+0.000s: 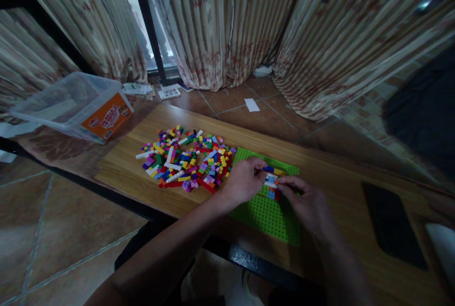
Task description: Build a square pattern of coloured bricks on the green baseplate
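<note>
A green studded baseplate (pixel 272 216) lies on the wooden table, with a small cluster of toy bricks (pixel 271 181) in white, blue, orange, yellow and red on its upper part. My left hand (pixel 246 179) rests over the plate's left side, fingers curled in at the left edge of the cluster; what its fingertips pinch is hidden. From the right, my right hand (pixel 307 199) reaches in with thumb and forefinger pressed together on toy bricks at the cluster's right edge. The exact brick between them is too small to tell.
Loose bricks (pixel 190 159) in many colours spread left of the baseplate. A clear plastic bin (pixel 71 102) with an orange label stands at the far left. A dark flat object (pixel 393 223) lies at the table's right. Curtains (pixel 220 26) hang behind; a paper (pixel 251 104) lies on the floor.
</note>
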Demonstrator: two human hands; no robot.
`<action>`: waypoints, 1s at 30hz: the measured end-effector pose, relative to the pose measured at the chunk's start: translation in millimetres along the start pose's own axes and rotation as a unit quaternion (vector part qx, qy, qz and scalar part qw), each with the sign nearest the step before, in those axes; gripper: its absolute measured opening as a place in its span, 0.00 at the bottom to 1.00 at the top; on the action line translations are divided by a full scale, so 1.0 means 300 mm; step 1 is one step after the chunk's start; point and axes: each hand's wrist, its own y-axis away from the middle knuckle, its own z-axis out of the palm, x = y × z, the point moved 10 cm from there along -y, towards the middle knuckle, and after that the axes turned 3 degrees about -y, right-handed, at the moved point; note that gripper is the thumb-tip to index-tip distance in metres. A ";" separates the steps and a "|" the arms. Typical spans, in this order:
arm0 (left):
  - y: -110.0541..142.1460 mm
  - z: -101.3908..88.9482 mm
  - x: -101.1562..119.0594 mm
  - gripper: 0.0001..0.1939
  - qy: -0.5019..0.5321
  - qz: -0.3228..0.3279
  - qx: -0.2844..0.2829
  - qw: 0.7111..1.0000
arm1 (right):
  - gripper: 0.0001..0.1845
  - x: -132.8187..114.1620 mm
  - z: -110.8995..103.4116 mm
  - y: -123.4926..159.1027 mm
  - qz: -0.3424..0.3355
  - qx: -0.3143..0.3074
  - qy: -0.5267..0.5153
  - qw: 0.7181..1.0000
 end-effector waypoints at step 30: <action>-0.001 0.010 0.002 0.09 -0.006 0.013 -0.015 1.000 | 0.18 0.058 0.012 -0.015 0.105 0.012 -0.130 0.986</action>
